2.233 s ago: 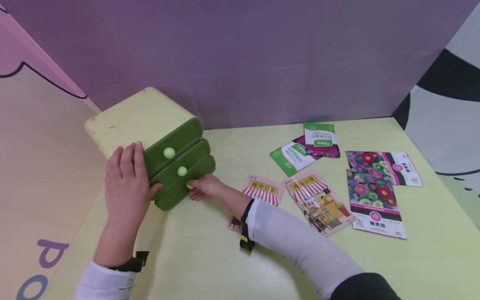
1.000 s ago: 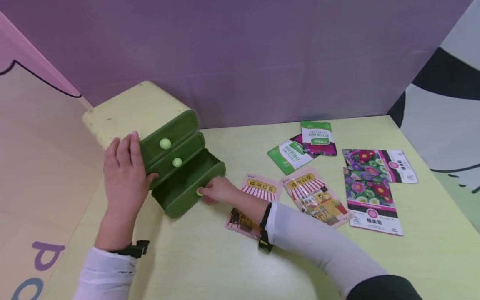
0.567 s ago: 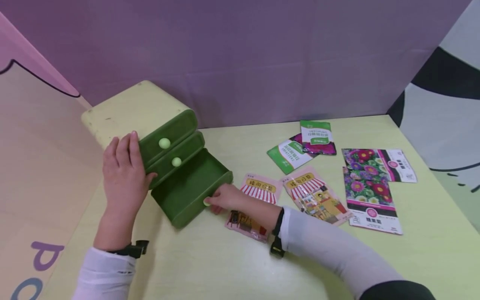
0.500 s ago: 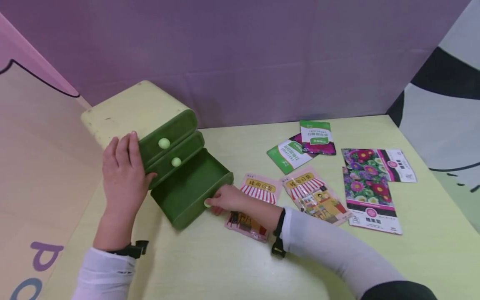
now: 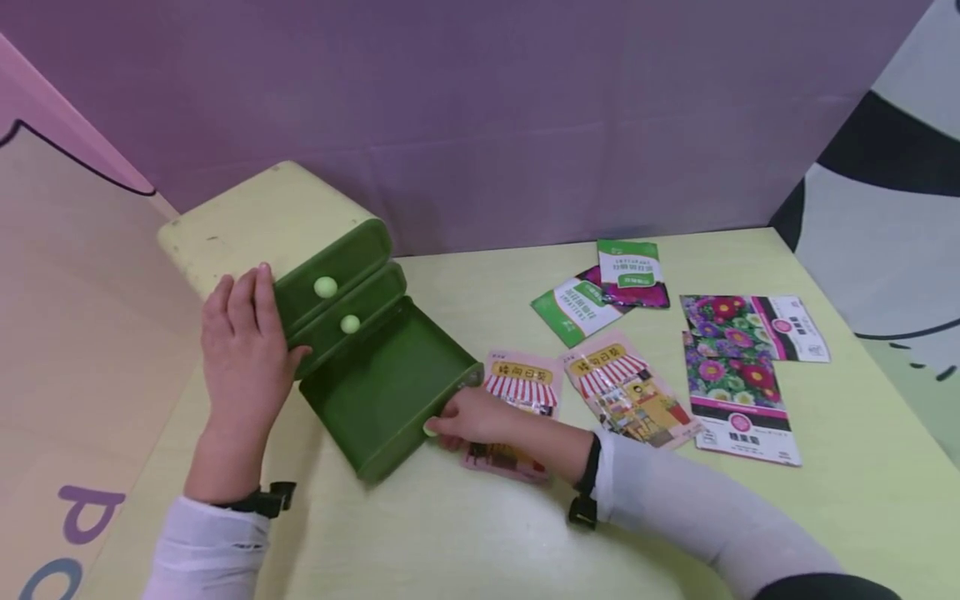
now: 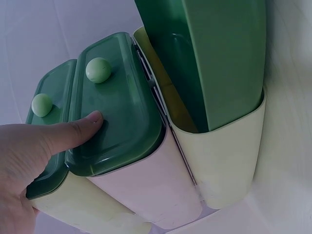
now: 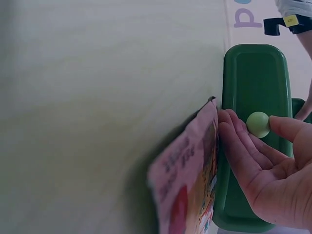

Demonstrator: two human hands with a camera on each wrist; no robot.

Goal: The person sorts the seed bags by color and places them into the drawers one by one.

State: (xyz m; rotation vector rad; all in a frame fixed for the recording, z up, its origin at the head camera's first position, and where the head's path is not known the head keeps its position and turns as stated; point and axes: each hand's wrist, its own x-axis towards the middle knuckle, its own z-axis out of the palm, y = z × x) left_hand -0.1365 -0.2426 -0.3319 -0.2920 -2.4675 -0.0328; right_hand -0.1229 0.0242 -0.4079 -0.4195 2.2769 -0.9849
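A small cabinet with a cream top (image 5: pixel 277 221) and green drawers stands at the left of the table. Its bottom drawer (image 5: pixel 390 383) is pulled far out, with a bare green floor. My right hand (image 5: pixel 476 417) pinches that drawer's round light-green knob (image 7: pixel 258 124) between thumb and fingers. My left hand (image 5: pixel 243 350) lies with straight fingers along the cabinet's near side, fingertips at the top edge. In the left wrist view, its thumb (image 6: pixel 80 131) presses the front of the middle drawer (image 6: pixel 114 117). The top drawer (image 5: pixel 333 275) and the middle one are closed.
A pink seed packet (image 5: pixel 525 383) lies partly under my right forearm, close to the drawer. Another pink packet (image 5: pixel 630 396), two green-and-white packets (image 5: pixel 630 267) and two flower packets (image 5: pixel 742 408) lie to the right. A purple backdrop (image 5: pixel 487 125) rises behind the table.
The bottom drawer has slid out from nearly closed to far open, toward the near right, with my right hand on its knob. My left hand keeps its place on the cabinet.
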